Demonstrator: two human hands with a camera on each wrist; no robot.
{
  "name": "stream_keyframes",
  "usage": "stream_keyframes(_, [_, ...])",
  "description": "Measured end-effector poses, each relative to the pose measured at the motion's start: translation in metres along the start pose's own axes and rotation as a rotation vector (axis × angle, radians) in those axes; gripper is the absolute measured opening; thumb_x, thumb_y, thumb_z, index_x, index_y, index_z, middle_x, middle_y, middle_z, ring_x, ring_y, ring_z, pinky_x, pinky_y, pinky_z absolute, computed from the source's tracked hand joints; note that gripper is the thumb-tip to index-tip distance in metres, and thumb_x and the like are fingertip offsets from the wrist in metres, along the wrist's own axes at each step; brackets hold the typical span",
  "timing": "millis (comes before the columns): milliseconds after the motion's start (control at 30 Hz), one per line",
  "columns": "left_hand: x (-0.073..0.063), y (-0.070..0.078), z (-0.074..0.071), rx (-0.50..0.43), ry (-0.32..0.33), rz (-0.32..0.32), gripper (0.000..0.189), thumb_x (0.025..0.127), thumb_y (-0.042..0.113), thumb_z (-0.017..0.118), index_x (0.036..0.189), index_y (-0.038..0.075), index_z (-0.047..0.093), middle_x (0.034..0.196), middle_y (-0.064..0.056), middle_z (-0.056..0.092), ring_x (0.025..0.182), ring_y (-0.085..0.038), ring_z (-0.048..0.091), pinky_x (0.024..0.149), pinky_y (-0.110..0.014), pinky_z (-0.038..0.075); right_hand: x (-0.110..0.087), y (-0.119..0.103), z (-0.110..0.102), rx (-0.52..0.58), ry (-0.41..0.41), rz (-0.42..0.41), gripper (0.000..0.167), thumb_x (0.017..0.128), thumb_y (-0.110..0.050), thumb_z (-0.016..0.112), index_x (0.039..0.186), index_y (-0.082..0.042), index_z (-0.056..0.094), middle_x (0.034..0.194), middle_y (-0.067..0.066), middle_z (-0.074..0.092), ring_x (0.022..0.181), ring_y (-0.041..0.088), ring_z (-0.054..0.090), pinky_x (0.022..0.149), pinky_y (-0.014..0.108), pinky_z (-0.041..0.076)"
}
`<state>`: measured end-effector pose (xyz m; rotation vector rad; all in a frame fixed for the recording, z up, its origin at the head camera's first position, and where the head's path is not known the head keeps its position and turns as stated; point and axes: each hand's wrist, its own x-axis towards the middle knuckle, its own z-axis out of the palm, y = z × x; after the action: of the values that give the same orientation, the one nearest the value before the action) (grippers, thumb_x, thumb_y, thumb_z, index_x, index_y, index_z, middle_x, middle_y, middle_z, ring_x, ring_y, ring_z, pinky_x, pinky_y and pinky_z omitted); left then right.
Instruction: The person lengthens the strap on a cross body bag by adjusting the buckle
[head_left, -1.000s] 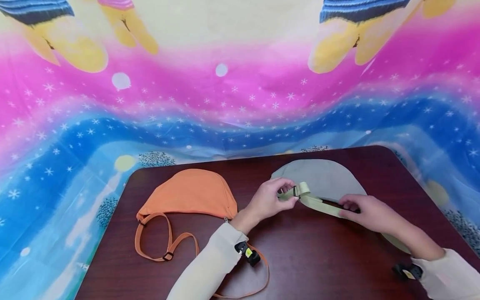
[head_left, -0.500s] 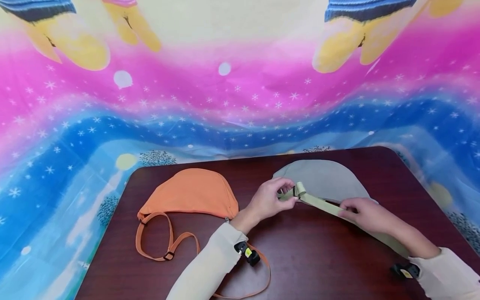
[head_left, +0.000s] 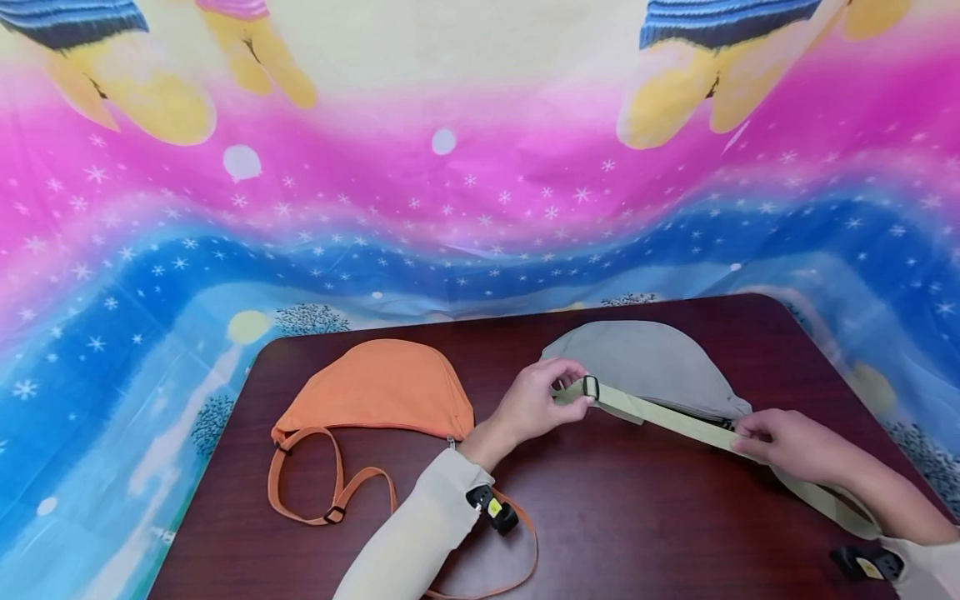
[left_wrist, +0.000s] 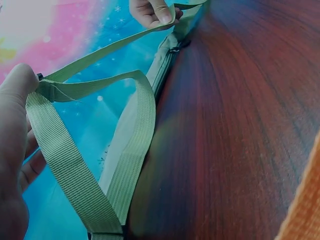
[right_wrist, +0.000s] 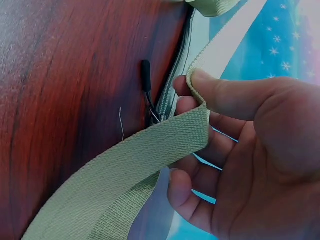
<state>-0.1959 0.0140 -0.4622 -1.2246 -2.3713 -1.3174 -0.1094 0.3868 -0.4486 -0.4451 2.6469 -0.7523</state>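
A grey-green half-moon bag [head_left: 637, 362] lies at the back right of the table, its pale green webbing strap [head_left: 667, 417] raised along the front. My left hand [head_left: 536, 404] pinches the strap at a dark slider buckle [head_left: 591, 387]. Farther right, my right hand [head_left: 787, 442] pinches the same strap between thumb and fingers, and the stretch between the hands runs nearly straight. In the right wrist view the strap [right_wrist: 145, 145] bends over my fingers beside the bag's zip, which has a black pull [right_wrist: 145, 75]. The left wrist view shows a strap loop [left_wrist: 135, 145] hanging below the buckle.
An orange half-moon bag [head_left: 382, 387] lies on the left of the dark wooden table [head_left: 637, 533]. Its thin orange strap [head_left: 341, 475] curls toward the front, passing under my left forearm. A printed cloth [head_left: 450, 225] hangs behind and around the table.
My right hand has moved right and slightly toward the front, drawing the strap along. The small strap loop at the buckle has been pulled flat. My left hand has stayed nearly still.
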Motion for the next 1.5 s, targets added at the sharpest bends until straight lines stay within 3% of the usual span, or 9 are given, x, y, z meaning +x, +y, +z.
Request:
stream_keyframes(233, [-0.001,0.003,0.006,-0.011,-0.014,0.002,0.028,0.087,0.014,0.08,0.111,0.008,0.068,0.1,-0.001,0.067,0.09,-0.01,0.06,0.08,-0.022,0.053,0.003,-0.004,-0.001,-0.036,-0.017,0.042,0.014,0.1,-0.024,0.066,0.087,-0.019,0.064,0.071,-0.011,0.05,0.06,0.001,0.04,0.058,0.025,0.037])
stream_keyframes(400, [-0.003,0.003,0.01,-0.006,-0.033,0.003,0.029,0.087,0.017,0.081,0.112,0.008,0.069,0.099,-0.001,0.067,0.089,-0.009,0.06,0.081,-0.017,0.05,0.007,-0.019,-0.001,-0.074,0.09,0.013,0.005,0.098,-0.021,0.07,0.098,-0.016,0.069,0.083,-0.008,0.062,0.07,0.0,0.052,0.063,0.026,0.046])
stream_keyframes(567, [-0.004,0.004,0.013,0.017,-0.053,0.001,0.03,0.087,0.02,0.082,0.113,0.01,0.07,0.099,0.0,0.068,0.089,-0.007,0.061,0.081,-0.016,0.049,0.017,-0.042,0.001,-0.065,0.2,-0.052,0.01,0.096,-0.018,0.073,0.105,-0.015,0.071,0.089,-0.009,0.067,0.077,0.0,0.059,0.067,0.028,0.051])
stream_keyframes(967, [-0.004,0.008,0.015,0.048,-0.017,0.0,0.033,0.088,0.024,0.082,0.115,0.011,0.07,0.104,0.0,0.07,0.09,-0.008,0.062,0.082,-0.025,0.054,0.044,-0.089,0.016,0.074,0.392,-0.187,0.016,0.095,-0.015,0.074,0.111,-0.015,0.073,0.096,-0.008,0.07,0.084,0.002,0.062,0.07,0.027,0.054])
stream_keyframes(1200, [-0.004,0.01,0.016,0.06,0.004,0.007,0.032,0.09,0.027,0.08,0.117,0.013,0.071,0.108,0.002,0.071,0.09,-0.005,0.061,0.081,-0.015,0.049,0.057,-0.104,0.028,0.197,0.38,-0.221,0.03,0.095,-0.013,0.073,0.125,-0.011,0.07,0.109,0.005,0.072,0.086,0.01,0.067,0.071,0.028,0.056])
stream_keyframes(1500, [-0.002,0.011,0.016,0.046,0.031,-0.001,0.029,0.091,0.026,0.08,0.116,0.015,0.071,0.109,0.003,0.071,0.089,-0.004,0.06,0.078,-0.013,0.046,0.066,-0.108,0.037,0.253,0.372,-0.218,0.033,0.094,-0.012,0.074,0.127,-0.009,0.069,0.111,0.004,0.071,0.084,0.013,0.067,0.072,0.028,0.057])
